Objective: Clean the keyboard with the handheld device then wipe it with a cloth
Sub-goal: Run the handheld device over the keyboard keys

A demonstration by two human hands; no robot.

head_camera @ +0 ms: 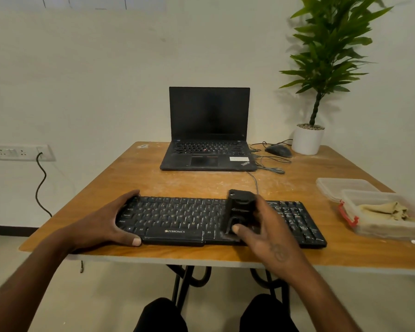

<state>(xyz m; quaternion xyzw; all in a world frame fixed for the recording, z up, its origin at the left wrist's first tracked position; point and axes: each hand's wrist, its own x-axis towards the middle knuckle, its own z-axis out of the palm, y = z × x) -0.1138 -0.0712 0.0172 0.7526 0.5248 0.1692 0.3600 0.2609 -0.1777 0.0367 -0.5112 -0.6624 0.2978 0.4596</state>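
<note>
A black keyboard (177,219) lies along the front edge of the wooden table (153,178). My left hand (108,221) grips its left end, thumb on the front edge and fingers over the back corner. My right hand (266,226) holds a black handheld device (238,209) upright on the keys right of the middle, with its lower end touching the bottom key row. A yellowish cloth (383,209) lies crumpled in a clear plastic box (369,226) at the right of the table.
An open black laptop (209,130) stands at the back of the table, with a black mouse (278,150) and loose cables beside it. A potted plant (308,137) stands at the back right. The box's lid (340,185) lies behind it.
</note>
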